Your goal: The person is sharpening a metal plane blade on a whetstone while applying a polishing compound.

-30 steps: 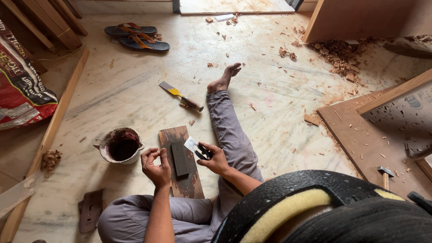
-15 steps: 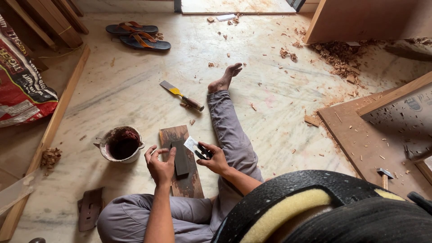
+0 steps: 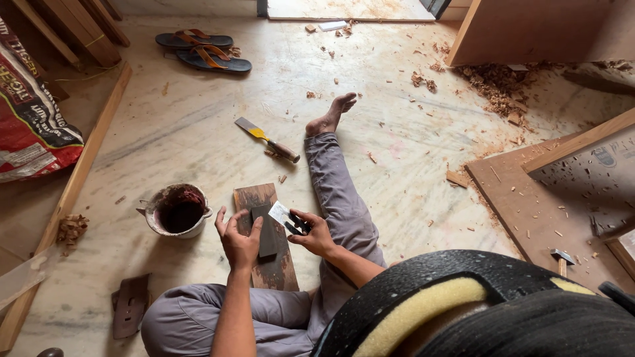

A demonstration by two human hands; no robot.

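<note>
Left hand (image 3: 239, 239): fingers spread and loosely curled, not clenched; fingertips rest at the left edge of the stone (image 3: 266, 231). Whether the palm presses on it or only steadies it cannot be told.
Right hand (image 3: 313, 233): fingers closed in a pinch on the blade (image 3: 280, 213). The dark part under the fingers is mostly covered by them; its shape is unclear.
Blade: small, flat, pale metal, tilted, its lower corner just at the stone's upper right edge. Contact with the stone cannot be confirmed.
Stone: dark, narrow block lying lengthwise on the board (image 3: 266, 237); its near end is partly hidden by the left hand.
Board: dark stained plank on the floor (image 3: 370, 152), between the person's legs; its near end runs under the trouser fold and is out of sight.
Pot (image 3: 177, 211): white, rim smeared, dark inside; contents not readable. Just left of the board.
Chisel (image 3: 267, 140): yellow and dark handle, flat blade; lies on the floor beyond the board, near the bare foot (image 3: 331, 116).
Sandals (image 3: 202, 51): pair, far left, well apart from the work.
Hammer (image 3: 562, 258): at right on a brown panel (image 3: 529, 198); handle cut off by the dark, yellow-padded headgear (image 3: 476, 311) that blocks the lower right.
Sack (image 3: 30, 119): red, cut off by the left edge.
Shavings (image 3: 493, 79): heaped by the far right panel, scattered bits across the floor.
</note>
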